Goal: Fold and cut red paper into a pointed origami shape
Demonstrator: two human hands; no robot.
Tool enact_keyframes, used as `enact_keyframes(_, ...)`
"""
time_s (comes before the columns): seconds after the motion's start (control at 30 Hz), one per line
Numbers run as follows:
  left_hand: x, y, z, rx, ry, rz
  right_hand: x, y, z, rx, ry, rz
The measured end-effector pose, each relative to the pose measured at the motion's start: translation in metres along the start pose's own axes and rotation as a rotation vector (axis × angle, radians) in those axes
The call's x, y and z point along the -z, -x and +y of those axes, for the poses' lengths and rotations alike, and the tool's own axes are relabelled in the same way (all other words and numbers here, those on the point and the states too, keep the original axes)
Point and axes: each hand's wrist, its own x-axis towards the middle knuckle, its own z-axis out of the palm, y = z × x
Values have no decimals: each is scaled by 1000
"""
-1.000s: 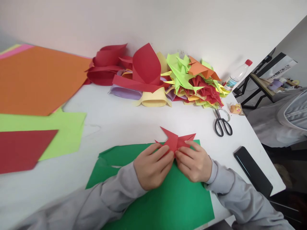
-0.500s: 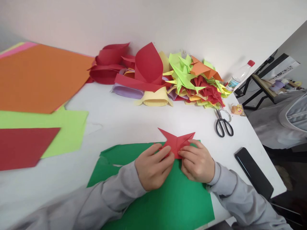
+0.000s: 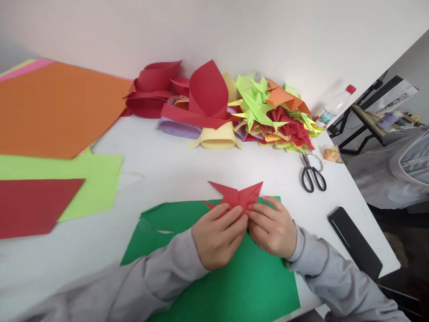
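Observation:
Between both hands is a red folded paper shape (image 3: pixel 237 197) with pointed tips, two of them rising away from me and a smaller one showing at the left. My left hand (image 3: pixel 219 235) grips its near left part, fingers curled over the paper. From the right, my right hand (image 3: pixel 273 228) pinches the near edge, its fingertips almost meeting those of the left. My fingers hide the paper's lower part. Beneath the hands lies a green sheet (image 3: pixel 254 286) with a torn, creased upper left corner.
Orange (image 3: pixel 63 112), light green (image 3: pixel 100 188) and red (image 3: pixel 36 208) sheets lie at left. Rolled red paper shapes (image 3: pixel 208 94) and a pile of folded paper pieces (image 3: pixel 268 112) stand along the wall. At right are a bottle (image 3: pixel 335 107), scissors (image 3: pixel 313 174), a wrapped snack (image 3: pixel 331 153) and a black phone (image 3: pixel 355 241).
The red folded paper has shifted slightly left and turned a little, baring a small tip at its left. My right hand has moved left, closer to my left hand.

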Motion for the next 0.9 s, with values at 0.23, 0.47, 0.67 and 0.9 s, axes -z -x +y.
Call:
enact_keyframes(0.23,-2,2,3,22,-5,-17,3,-3,-5,16,26,-20)
enact_keyframes(0.47,-5,5,-4,54,-43,130,5,5,1,-10,59,-38)
enact_keyframes(0.67,-1,8,-15,45,-68,95,8,10,9,-40,88,-41)
enact_keyframes(0.9,-1,10,-16,71,-60,90,10,10,8,-65,73,-42)
